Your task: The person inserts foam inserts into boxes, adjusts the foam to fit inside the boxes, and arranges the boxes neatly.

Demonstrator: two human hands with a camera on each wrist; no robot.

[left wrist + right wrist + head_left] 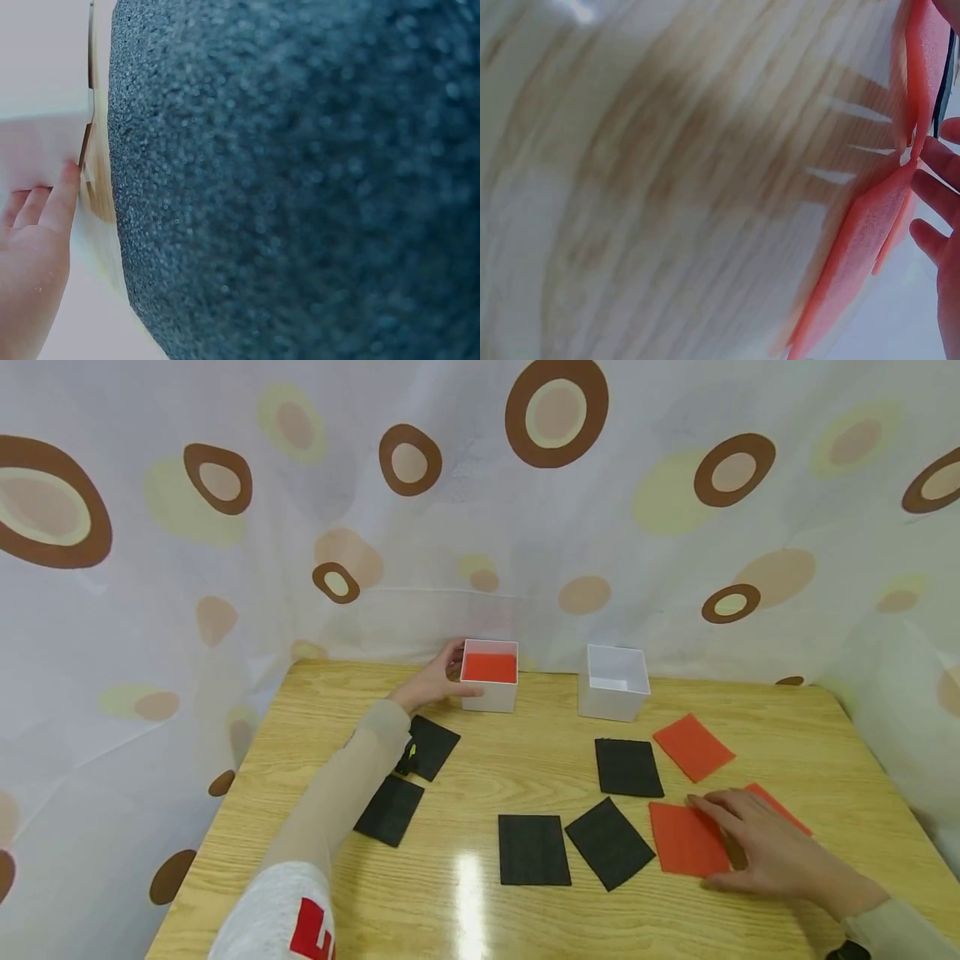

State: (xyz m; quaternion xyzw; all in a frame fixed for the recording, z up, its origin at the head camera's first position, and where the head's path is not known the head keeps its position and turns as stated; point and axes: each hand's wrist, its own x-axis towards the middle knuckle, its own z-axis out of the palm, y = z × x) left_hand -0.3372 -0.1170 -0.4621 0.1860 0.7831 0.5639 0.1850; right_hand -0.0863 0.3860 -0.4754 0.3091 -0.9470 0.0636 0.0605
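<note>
In the head view, my left hand (pixel 435 683) grips the left side of a white box (pixel 498 697), thumb along its front and fingers at the back. A red square sheet (pixel 490 667) shows inside the box. At the right, my right hand (pixel 772 843) is spread over the right part of a red square (pixel 686 839), with index fingertip at its upper edge and thumb by its lower edge. Another red piece (pixel 780 806) lies partly hidden behind that hand. The right wrist view has the fingers (pixel 939 187) touching red edges.
A second white box (pixel 615 702) stands right of the first. Several black squares (pixel 535 850) lie on the wooden table (pixel 420 902), two beside the left forearm. Another red square (pixel 693 747) lies at the right. A patterned curtain (pixel 480 527) hangs behind the table.
</note>
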